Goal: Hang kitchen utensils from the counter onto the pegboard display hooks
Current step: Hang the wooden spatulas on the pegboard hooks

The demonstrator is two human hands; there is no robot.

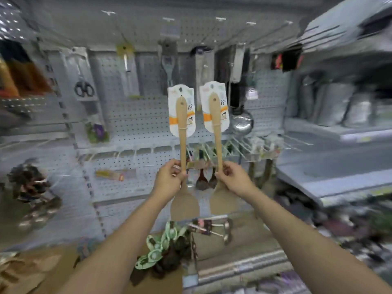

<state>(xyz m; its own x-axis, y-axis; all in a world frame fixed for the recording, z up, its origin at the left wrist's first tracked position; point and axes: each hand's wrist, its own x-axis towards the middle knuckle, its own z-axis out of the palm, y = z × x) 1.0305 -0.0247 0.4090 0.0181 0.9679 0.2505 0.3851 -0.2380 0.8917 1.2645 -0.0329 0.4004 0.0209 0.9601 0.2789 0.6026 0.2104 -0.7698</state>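
Both arms raised in front of the pegboard [131, 128]. Left hand [169, 177]: fingers curled round the handle of the left wooden spatula [182, 132], gripping low on the handle, just above the blade. Right hand [232, 177]: same grip, fingers wrapped round the handle of the right wooden spatula [216, 128]. Neither hand is open.

Both spatulas near vertical, long axis up-down, side by side and apart. Handle ends point up, flat blades point down below the hands. Each handle top has a white printed card [181, 111] tied behind it; the cards sit in front of the board's mid section, level with each other. Cannot tell if either card is on a hook.

Behind: packaged scissors [84, 89] hang upper left on the board, a metal ladle [241, 122] just right of the right spatula. Frame is motion-blurred.
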